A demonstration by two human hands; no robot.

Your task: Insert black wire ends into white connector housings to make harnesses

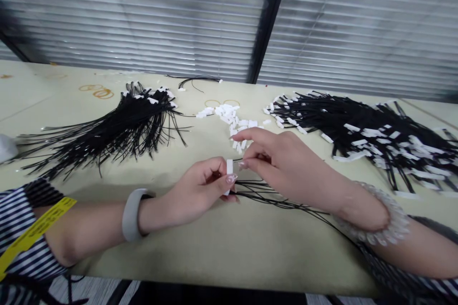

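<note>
The left hand [200, 188] pinches a small, white, oblong plastic block [229, 167] between its thumb and fingers, holding it upright above the table. Just beside it, the right hand [286, 155] has its thumb and a finger pressed together on a thin black wire [236, 159], the index finger reaching out above them. The wire's end meets the block's edge; whether it sits inside cannot be told. Below this pinch, a loose bunch of slim black wires [275, 195] runs from the left fingertips rightward, passing under the right wrist.

A pale grey watch band [131, 214] circles the left wrist, and a bracelet of clear, rounded beads [391, 219] the right one. A yellow printed strip [39, 228] lies across the navy-and-white striped left sleeve [43, 257].

Beyond the hands, a heap of small white plastic pieces [227, 113] lies on the cream-coloured tabletop [214, 252]. To its left spreads a thick sheaf of black wires [107, 128] with white pieces at its far end; to its right lies a larger pile of black wires with white ends [322, 112]. Tan rubber bands [96, 90] rest near the back edge, on the left. Behind the table hang grey slatted blinds [143, 14], parted by a dark upright frame [268, 19].
</note>
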